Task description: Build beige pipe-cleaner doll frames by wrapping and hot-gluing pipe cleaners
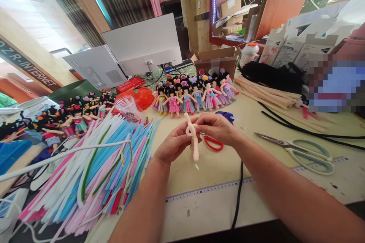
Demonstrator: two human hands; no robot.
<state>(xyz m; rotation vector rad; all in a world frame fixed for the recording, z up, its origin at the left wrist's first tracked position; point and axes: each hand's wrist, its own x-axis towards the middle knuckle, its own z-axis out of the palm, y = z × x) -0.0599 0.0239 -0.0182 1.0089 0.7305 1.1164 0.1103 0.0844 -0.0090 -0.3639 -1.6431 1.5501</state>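
Between my two hands is a cream pipe cleaner (195, 148), twisted into a small loop with a thick stem pointing down toward me. My left hand (174, 140) has its fingers closed on the left side of the loop. From the right, my right hand (214, 127) pinches the piece near the loop; its fingertips are partly hidden. Under my right hand lie scissors with red handles (213, 143), mostly covered. Just beyond, a dark blue object (228, 117) shows. Larger scissors with pale green handles (308, 153) rest to the right.
Colourful pipe cleaners (97, 174) are heaped at the left. Several finished dolls (186, 100) stand at the back, before a cardboard box (216, 59). Cream pipe cleaners (273, 89) and black ones (268, 76) lie back right. A measuring tape (211, 190) runs along the front.
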